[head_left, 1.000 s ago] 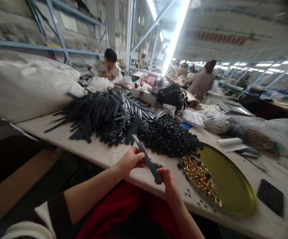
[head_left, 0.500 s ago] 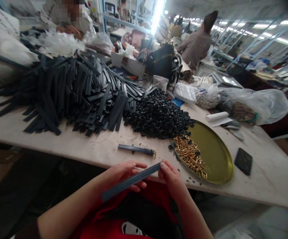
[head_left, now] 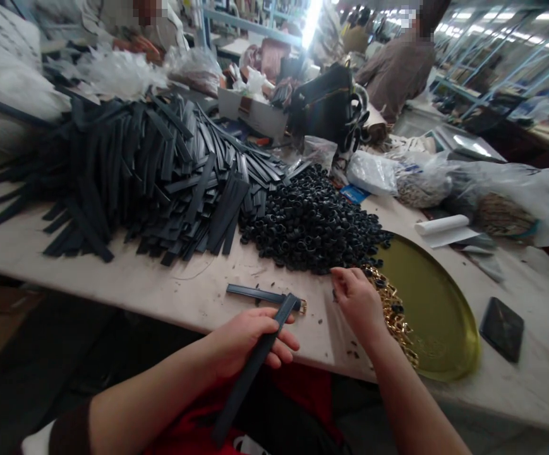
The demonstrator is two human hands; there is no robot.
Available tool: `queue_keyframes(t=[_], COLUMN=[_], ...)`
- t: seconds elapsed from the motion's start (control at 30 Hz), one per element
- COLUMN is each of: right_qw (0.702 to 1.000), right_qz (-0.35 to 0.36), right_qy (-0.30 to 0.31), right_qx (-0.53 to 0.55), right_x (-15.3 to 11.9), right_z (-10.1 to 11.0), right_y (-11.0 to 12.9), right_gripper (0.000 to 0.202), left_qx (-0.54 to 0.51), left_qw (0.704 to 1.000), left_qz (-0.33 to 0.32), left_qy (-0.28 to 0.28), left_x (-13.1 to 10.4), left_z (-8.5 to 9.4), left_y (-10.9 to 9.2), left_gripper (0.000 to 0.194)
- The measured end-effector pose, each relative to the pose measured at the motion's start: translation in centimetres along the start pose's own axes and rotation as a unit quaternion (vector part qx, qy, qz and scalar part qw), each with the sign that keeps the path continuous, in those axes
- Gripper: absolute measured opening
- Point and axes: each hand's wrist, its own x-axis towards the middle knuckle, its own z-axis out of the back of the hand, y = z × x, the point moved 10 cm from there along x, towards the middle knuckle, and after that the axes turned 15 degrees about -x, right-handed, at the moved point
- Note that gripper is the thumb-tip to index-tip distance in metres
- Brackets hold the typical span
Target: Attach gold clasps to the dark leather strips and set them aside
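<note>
Grasps dark strap (head_left: 250,368) in left hand (head_left: 243,335); holds right hand (head_left: 360,306) beside black loops (head_left: 314,221), cannot tell if pinching any.

Pale worktable (head_left: 198,285) — dark strips (head_left: 160,170), small black loops (head_left: 316,221), oval gold-coloured tray (head_left: 438,309), buckled strap (head_left: 259,292), black phone-like slab (head_left: 502,328).

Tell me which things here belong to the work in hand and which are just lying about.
Seemingly in use: held strap, buckled strap, strap pile, black loops, gold buckles, round tray.
Seemingly lying about: flat black device, white roll, blue packet, black bag.
</note>
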Motion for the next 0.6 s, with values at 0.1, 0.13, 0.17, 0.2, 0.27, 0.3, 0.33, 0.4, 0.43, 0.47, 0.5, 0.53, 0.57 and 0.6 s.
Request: queue_keyframes(t=[0.1, 0.13, 0.17, 0.2, 0.27, 0.3, 0.33, 0.4, 0.43, 0.47, 0.5, 0.53, 0.57, 0.6], right_qw=[0.991, 0.986, 0.982, 0.979, 0.977, 0.980, 0.984, 0.995, 0.998, 0.997, 0.990, 0.975, 0.950, 0.917], right_qz=[0.056, 0.070, 0.080, 0.087, 0.091, 0.088, 0.084, 0.072, 0.060, 0.043, 0.017, -0.016, -0.051, -0.083], right_qy=[0.012, 0.017, 0.021, 0.022, 0.021, 0.021, 0.021, 0.025, 0.028, 0.035, 0.045, 0.058, 0.073, 0.090], right_qx=[-0.121, -0.150, -0.171, -0.185, -0.190, -0.179, -0.155, -0.072, -0.014, 0.054, 0.131, 0.214, 0.299, 0.381], right_x=[1.3, 1.4, 1.5, 1.4, 1.0, 0.7, 0.4, -0.6, -1.2, -1.9, -2.6, -3.5, -4.4, -5.3], right_z=[-1.2, -1.6, -1.7, -1.8, -1.6, -1.4, -1.2, -0.8, -0.7, -0.7, -0.8, -0.9, -1.2, -1.5], right_y=[1.4, 1.8, 2.1, 2.3, 2.6, 2.6, 2.6, 2.7, 2.7, 2.6, 2.4, 2.1, 2.0, 2.0], right_gripper=[0.020, 0.018, 0.015, 0.013, 0.010, 0.009, 0.008, 0.008, 0.010, 0.013, 0.016, 0.020, 0.023, 0.025], left_qx=[-0.009, -0.012, -0.015, -0.016, -0.014, -0.011, -0.007, 0.006, 0.018, 0.036, 0.058, 0.082, 0.105, 0.124], left_qw=[1.000, 1.000, 1.000, 1.000, 1.000, 1.000, 1.000, 0.998, 0.997, 0.995, 0.992, 0.990, 0.987, 0.984], left_qz=[-0.009, -0.010, -0.011, -0.010, -0.010, -0.014, -0.024, -0.057, -0.077, -0.095, -0.108, -0.116, -0.122, -0.128], left_qy=[-0.004, -0.007, -0.011, -0.012, -0.010, -0.008, -0.005, -0.001, -0.001, -0.003, -0.005, -0.008, -0.012, -0.014], left_x=[-0.3, -0.4, -0.5, -0.7, -1.1, -1.3, -1.4, -1.8, -1.9, -2.1, -2.2, -2.3, -2.3, -2.4], left_z=[0.2, 0.3, 0.4, 0.5, 0.5, 0.5, 0.5, 0.5, 0.6, 0.6, 0.6, 0.6, 0.6, 0.5], left_y=[0.2, 0.3, 0.4, 0.6, 0.9, 1.0, 1.0, 0.9, 0.7, 0.7, 0.7, 0.8, 1.0, 1.1], left_gripper=[0.031, 0.031, 0.031, 0.032, 0.032, 0.031, 0.030, 0.027, 0.028, 0.031, 0.031, 0.030, 0.026, 0.023])
